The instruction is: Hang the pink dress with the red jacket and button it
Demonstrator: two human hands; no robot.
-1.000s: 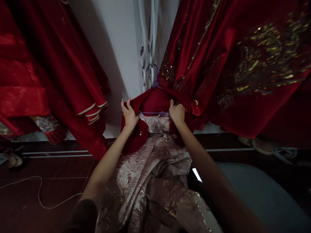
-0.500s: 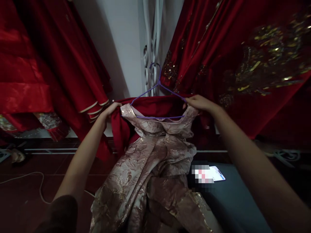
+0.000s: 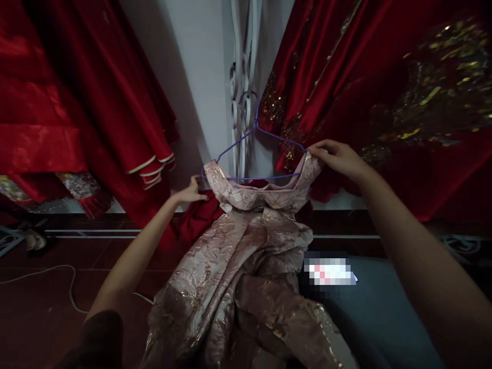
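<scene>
The red garment [image 3: 200, 218] has slipped off the purple wire hanger [image 3: 255, 146] and now hangs low under the left hand [image 3: 190, 193], whose fingers pinch its edge. The pink brocade dress [image 3: 249, 246] remains on the hanger; the right hand [image 3: 338, 158] pinches its shoulder strap, so the two pieces look separated.

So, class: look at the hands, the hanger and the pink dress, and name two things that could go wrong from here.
1. The pink brocade dress sits on a thin purple wire hanger, held by the right hand at one shoulder only; that shoulder might slip off.
2. The left hand pulls at the red garment beside the dress; tugging could drag the dress off the hanger towards the floor.
</scene>
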